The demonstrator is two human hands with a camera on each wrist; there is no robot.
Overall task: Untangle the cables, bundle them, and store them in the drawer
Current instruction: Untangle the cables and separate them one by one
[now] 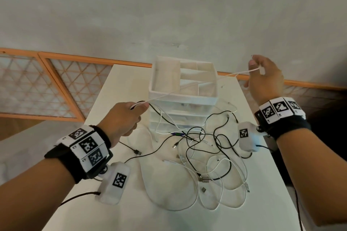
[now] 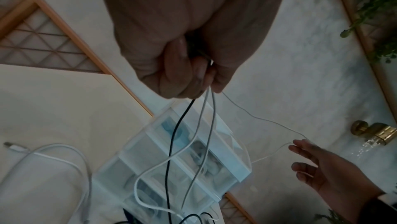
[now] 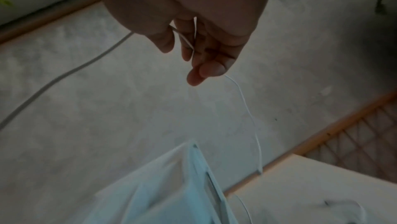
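Note:
A tangle of black and white cables point(image 1: 202, 157) lies on the white table point(image 1: 120, 212) in front of a white drawer unit point(image 1: 183, 97). A thin white cable point(image 1: 199, 82) runs taut above the unit between both hands. My left hand point(image 1: 131, 112) grips that cable together with a black cable point(image 2: 178, 125) and other white strands that hang down to the pile. My right hand point(image 1: 262, 73), raised at the right, pinches the white cable's far part point(image 3: 189, 40) between thumb and fingers, and the loose end point(image 3: 255, 134) dangles below.
The drawer unit's open top tray point(image 1: 187, 73) has dividers. A wooden lattice screen point(image 1: 47, 84) stands behind the table at left. Plants point(image 2: 378, 6) and a brass fitting point(image 2: 378, 132) show on the wall side. The table's edges are close on both sides.

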